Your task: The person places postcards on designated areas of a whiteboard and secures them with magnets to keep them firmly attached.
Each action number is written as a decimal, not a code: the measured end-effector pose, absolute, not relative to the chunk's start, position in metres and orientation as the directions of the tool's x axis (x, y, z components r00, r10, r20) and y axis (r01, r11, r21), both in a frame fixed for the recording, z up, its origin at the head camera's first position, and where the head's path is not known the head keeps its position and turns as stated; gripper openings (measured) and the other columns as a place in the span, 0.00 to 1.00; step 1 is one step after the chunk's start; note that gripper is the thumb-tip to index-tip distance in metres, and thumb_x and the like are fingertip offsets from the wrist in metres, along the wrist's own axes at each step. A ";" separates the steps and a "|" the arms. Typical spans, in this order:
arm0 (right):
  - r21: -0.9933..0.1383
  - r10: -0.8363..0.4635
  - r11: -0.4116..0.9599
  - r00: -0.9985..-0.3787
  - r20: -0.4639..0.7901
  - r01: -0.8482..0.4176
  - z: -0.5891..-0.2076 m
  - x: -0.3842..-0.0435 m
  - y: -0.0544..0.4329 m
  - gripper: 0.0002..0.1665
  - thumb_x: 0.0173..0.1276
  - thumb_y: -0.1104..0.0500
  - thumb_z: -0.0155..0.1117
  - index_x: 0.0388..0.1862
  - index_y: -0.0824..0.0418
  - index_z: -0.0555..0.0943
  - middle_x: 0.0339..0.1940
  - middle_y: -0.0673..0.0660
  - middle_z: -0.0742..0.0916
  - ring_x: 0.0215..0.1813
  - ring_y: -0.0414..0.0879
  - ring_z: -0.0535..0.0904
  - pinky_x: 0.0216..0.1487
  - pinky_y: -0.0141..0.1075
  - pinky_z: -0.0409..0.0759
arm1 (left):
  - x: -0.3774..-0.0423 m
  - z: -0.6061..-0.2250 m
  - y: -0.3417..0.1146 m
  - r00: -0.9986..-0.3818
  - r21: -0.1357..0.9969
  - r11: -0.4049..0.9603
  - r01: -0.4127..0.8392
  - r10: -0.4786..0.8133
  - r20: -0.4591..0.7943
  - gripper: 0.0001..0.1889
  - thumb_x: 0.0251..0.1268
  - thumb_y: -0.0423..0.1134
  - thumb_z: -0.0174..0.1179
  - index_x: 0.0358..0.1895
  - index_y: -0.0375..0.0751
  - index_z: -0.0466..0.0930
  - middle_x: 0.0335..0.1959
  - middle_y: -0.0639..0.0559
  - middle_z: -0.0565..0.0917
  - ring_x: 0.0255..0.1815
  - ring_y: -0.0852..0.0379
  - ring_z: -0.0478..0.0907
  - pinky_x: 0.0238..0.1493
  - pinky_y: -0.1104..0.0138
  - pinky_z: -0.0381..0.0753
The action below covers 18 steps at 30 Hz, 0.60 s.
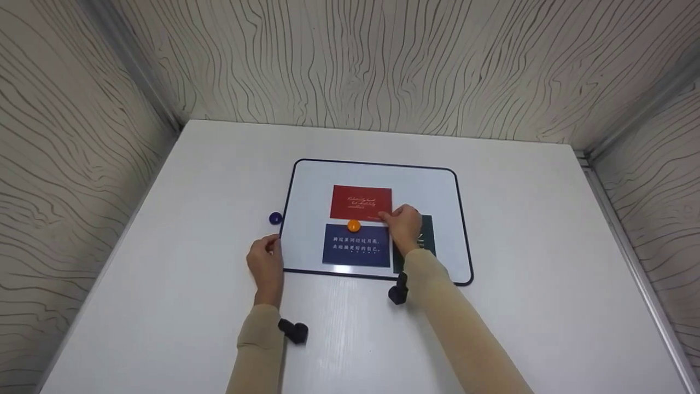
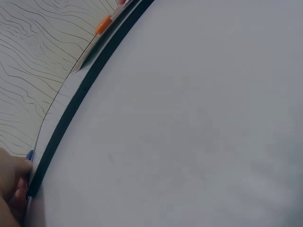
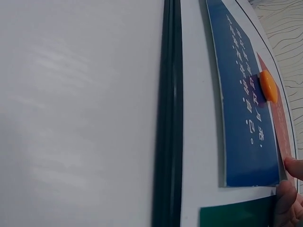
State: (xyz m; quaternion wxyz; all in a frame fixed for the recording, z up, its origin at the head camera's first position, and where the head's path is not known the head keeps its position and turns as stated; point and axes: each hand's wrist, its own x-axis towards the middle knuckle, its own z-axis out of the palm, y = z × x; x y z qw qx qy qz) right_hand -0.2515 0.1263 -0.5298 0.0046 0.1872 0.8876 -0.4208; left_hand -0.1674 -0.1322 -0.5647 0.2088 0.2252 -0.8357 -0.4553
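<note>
A whiteboard (image 1: 426, 189) with a dark rim lies flat on the table. At its left edge my left hand (image 1: 265, 261) grips the rim between thumb and curled fingers; the left wrist view catches this hand (image 2: 12, 187) only in part. My right hand (image 1: 403, 225) pinches the lower right corner of a red card (image 1: 358, 202). Below that card lies a blue card (image 1: 356, 254) with white lettering, and an orange round magnet (image 1: 354, 225) sits at its top edge. A dark green card (image 1: 428, 232) is partly hidden under the right hand and sleeve.
A dark blue round magnet (image 1: 275, 218) lies just left of the whiteboard, beyond the left hand. The white table (image 1: 519, 219) meets wood-grain patterned walls (image 1: 350, 65) at the back and sides.
</note>
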 end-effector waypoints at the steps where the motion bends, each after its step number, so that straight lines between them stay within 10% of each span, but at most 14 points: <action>1: -0.744 0.328 0.578 -0.931 -0.162 0.334 -0.530 -0.252 0.126 0.16 0.63 0.52 0.69 0.35 0.65 0.79 0.37 0.63 0.85 0.37 0.49 0.78 0.40 0.37 0.77 | -0.167 -0.565 -0.132 -0.811 0.856 0.481 -0.188 -0.567 0.140 0.06 0.64 0.29 0.59 0.41 0.34 0.85 0.35 0.40 0.84 0.37 0.51 0.79 0.33 0.74 0.74; 18: -0.762 0.320 0.572 -0.938 -0.134 0.304 -0.529 -0.248 0.128 0.15 0.64 0.53 0.67 0.35 0.65 0.79 0.38 0.64 0.86 0.38 0.50 0.79 0.41 0.38 0.77 | -0.167 -0.564 -0.132 -0.811 0.850 0.495 -0.180 -0.564 0.157 0.06 0.64 0.29 0.60 0.40 0.33 0.85 0.34 0.39 0.84 0.36 0.50 0.79 0.34 0.71 0.76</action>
